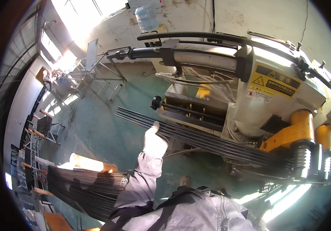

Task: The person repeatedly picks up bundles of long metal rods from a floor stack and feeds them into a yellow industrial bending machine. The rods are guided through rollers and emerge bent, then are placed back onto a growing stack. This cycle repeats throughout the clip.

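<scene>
My left hand (155,143), in a white glove, is closed around several long, thin dark metal rods (207,144). The thumb lies on top near their left end, while the other fingers are mostly hidden beneath. The rods lie side by side and slant down to the right, in front of a large pale machine (244,96). Their far stretch runs toward a yellow machine part (294,133) with a coil spring (301,163) under it. No part of my right hand shows.
A big stack of similar rods (84,188) lies at lower left, beside a pale roller (92,162). A black knob (156,102) sticks out from the machine, and a long cylinder arm (146,53) reaches left above it. Metal frames (92,75) stand farther back on the green floor (84,127).
</scene>
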A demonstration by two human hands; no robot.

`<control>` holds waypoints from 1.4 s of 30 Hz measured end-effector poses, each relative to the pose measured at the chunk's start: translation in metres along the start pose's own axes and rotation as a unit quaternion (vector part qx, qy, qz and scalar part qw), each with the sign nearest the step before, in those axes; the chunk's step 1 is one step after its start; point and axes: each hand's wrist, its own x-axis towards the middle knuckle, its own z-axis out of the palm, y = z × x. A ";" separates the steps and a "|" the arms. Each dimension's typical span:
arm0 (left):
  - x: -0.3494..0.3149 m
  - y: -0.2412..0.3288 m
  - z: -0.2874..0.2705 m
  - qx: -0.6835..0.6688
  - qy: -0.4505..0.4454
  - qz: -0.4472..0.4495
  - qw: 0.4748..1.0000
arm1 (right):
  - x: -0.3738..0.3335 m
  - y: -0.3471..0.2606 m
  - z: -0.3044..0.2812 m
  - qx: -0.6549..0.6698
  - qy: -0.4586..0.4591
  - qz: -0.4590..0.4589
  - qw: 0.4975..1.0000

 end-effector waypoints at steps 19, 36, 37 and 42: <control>0.085 0.221 -0.119 0.272 0.048 0.024 0.961 | -0.182 0.032 0.027 -0.238 -0.141 -0.066 0.959; 0.019 0.033 -0.091 0.170 0.186 0.088 0.964 | 0.037 0.021 0.096 -0.147 -0.362 -0.090 0.916; 0.008 -0.010 -0.092 0.176 0.198 0.095 0.960 | 0.056 0.032 0.104 -0.324 -0.334 -0.241 0.852; -0.052 -0.167 -0.068 0.082 0.003 -0.157 0.984 | 0.116 0.068 0.093 -0.264 -0.366 -0.091 0.888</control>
